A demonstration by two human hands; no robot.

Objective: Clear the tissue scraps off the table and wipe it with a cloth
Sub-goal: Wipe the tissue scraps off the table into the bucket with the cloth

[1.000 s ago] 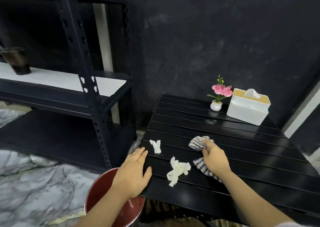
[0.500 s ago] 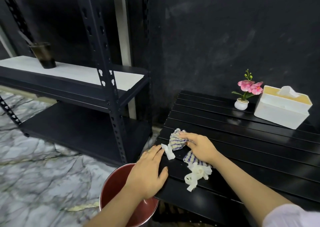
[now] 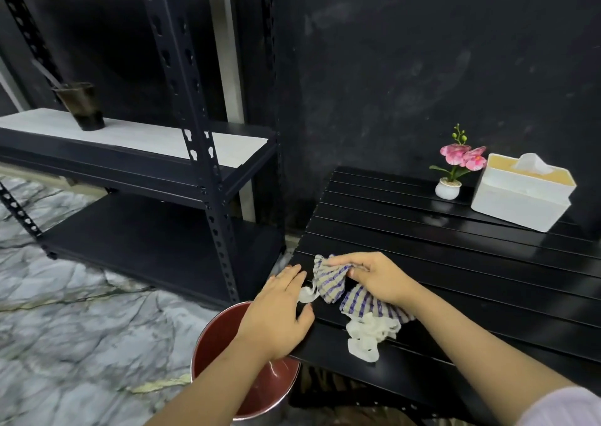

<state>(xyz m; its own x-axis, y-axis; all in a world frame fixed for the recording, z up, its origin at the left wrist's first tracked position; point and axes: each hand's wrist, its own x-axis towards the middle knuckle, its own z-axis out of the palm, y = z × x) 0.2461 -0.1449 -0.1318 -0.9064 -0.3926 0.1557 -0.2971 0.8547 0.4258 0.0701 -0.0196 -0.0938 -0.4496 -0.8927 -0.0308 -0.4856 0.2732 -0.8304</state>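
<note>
My right hand grips a blue-and-beige checked cloth and presses it on the black slatted table near its left edge. A small white tissue scrap lies between the cloth and my left hand. My left hand rests flat and open at the table's left edge, fingers touching that scrap. A bigger crumpled tissue scrap lies just in front of the cloth's lower fold, under my right wrist.
A red bin stands on the marble floor below my left hand, beside the table edge. A small potted pink flower and a white tissue box sit at the table's back. A black metal shelf unit stands left.
My right hand has slid the cloth leftward across the table, pushing the small scrap against my left hand. The large scrap now lies against the cloth. The view shifted left.
</note>
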